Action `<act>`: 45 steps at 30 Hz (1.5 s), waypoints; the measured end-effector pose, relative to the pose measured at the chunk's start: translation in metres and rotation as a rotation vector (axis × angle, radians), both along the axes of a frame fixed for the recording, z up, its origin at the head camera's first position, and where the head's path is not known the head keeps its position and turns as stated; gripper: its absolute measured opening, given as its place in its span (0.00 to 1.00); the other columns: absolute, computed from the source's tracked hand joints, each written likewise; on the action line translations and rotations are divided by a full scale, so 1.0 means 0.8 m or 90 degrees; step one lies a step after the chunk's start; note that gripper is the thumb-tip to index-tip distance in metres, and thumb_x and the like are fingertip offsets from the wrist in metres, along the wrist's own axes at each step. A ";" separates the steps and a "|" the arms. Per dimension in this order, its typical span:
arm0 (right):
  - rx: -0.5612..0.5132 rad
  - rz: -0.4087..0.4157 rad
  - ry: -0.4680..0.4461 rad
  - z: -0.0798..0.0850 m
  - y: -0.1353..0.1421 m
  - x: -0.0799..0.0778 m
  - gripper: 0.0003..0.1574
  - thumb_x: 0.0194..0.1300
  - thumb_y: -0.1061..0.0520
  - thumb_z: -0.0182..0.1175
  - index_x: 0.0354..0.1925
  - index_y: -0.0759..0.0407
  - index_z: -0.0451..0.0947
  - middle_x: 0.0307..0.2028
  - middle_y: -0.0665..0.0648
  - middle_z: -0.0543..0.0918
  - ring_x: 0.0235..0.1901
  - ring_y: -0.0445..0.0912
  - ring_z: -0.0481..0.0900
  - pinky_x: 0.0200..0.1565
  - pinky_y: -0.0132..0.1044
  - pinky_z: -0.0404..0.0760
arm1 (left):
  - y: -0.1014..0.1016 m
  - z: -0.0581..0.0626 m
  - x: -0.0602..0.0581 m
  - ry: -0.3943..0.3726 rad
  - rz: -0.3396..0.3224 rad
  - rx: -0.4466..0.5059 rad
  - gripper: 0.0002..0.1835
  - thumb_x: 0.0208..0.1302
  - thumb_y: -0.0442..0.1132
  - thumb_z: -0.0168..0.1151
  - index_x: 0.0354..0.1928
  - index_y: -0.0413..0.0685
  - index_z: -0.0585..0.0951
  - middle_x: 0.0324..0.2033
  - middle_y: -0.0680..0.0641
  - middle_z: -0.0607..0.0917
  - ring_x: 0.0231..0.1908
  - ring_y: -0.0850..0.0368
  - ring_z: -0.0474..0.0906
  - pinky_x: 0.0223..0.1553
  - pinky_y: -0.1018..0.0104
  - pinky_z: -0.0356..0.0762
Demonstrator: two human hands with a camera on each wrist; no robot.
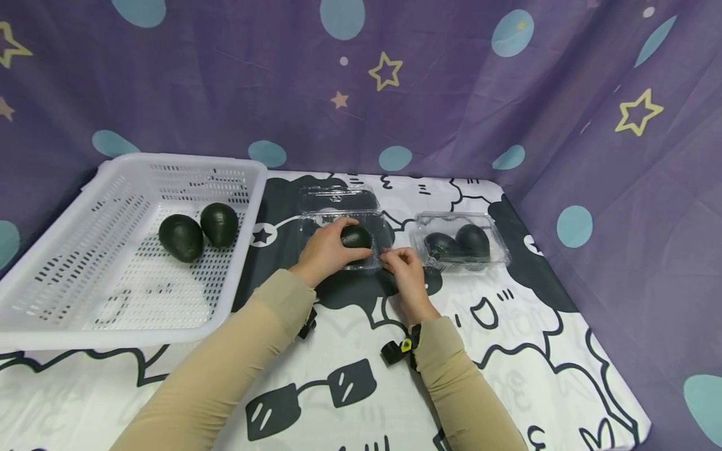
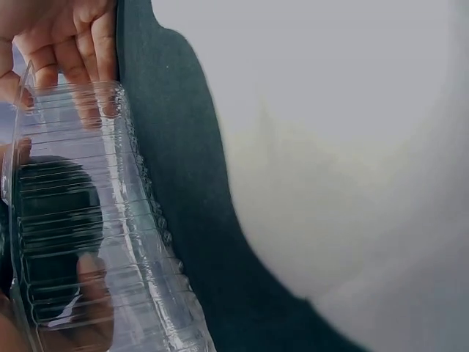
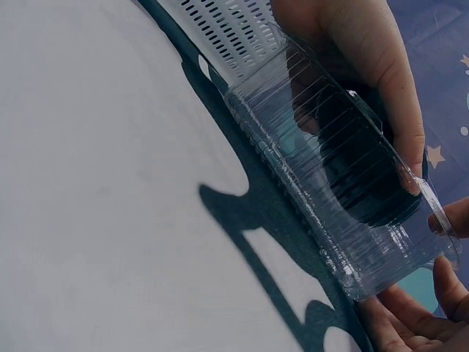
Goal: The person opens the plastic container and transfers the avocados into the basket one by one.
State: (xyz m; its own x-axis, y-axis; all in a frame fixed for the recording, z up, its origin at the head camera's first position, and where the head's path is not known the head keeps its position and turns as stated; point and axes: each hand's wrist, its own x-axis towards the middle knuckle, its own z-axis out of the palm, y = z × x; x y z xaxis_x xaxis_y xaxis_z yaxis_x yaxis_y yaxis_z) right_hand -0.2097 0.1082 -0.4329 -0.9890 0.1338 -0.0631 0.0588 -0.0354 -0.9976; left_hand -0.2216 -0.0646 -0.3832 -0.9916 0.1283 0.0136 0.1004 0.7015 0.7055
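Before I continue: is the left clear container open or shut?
Open: its lid lies back behind the base, where the left grip holds an avocado.

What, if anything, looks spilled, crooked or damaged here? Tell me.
Nothing stands out. Two avocados sit in the white basket, two more in the clear container at right. The left hand holds another avocado inside the open clear container, whose edge the right hand pinches. I see no spill or damage.

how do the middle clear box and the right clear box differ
The middle box shows one avocado; the right box holds two avocados.
The left hand grips the middle box's avocado and the right hand pinches its edge; neither hand touches the right box.
Both boxes are clear plastic.
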 end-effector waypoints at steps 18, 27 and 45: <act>0.012 -0.003 -0.004 0.000 0.000 0.002 0.05 0.60 0.60 0.59 0.30 0.58 0.72 0.54 0.64 0.82 0.52 0.46 0.81 0.51 0.35 0.81 | -0.002 0.003 0.002 0.038 0.059 0.137 0.40 0.55 0.65 0.69 0.68 0.63 0.71 0.55 0.44 0.80 0.51 0.43 0.74 0.45 0.50 0.79; 0.003 -0.004 -0.001 -0.002 0.000 0.001 0.05 0.62 0.61 0.59 0.30 0.57 0.72 0.53 0.64 0.81 0.50 0.44 0.81 0.53 0.37 0.81 | 0.000 0.015 0.001 0.036 0.088 0.205 0.40 0.56 0.69 0.65 0.67 0.61 0.72 0.59 0.46 0.79 0.49 0.48 0.79 0.48 0.52 0.80; -0.023 -0.007 0.012 -0.001 -0.002 0.002 0.04 0.61 0.63 0.58 0.30 0.58 0.72 0.53 0.69 0.81 0.42 0.36 0.81 0.47 0.29 0.81 | -0.007 0.068 0.003 0.047 0.080 0.231 0.42 0.57 0.71 0.61 0.68 0.57 0.72 0.61 0.47 0.78 0.51 0.49 0.77 0.51 0.52 0.79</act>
